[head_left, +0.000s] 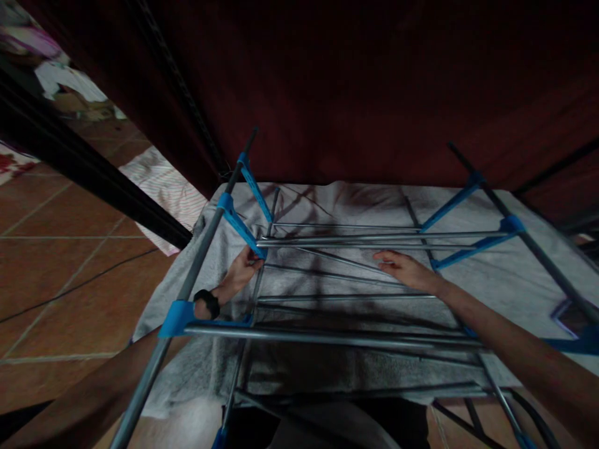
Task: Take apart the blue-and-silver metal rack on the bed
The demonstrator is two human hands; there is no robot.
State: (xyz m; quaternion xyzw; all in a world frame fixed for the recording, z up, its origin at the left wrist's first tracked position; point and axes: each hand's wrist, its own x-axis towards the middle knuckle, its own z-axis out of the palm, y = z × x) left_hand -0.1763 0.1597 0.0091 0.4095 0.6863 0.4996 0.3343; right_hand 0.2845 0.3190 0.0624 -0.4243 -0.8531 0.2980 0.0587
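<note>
A frame of grey metal tubes joined by blue plastic brackets lies across the grey cloth in front of me. My left hand (242, 268), with a dark band on the wrist, has its fingers closed around the lower end of a blue bracket (241, 231) on the left side. That bracket links the long left tube (201, 255) to the thinner lower one, and the fingertips are partly hidden behind it. My right hand (405, 268) hovers over the thin crossbars, fingers stretched out, just below a pair of horizontal tubes (346, 242). It holds nothing.
The grey cloth (496, 293) spreads under the rack. A dark red curtain (355, 93) hangs behind it. To the left, a dark pole (116, 181) slants above tiled floor (56, 268), with a striped cloth (161, 187) and a thin cable (70, 290) on it.
</note>
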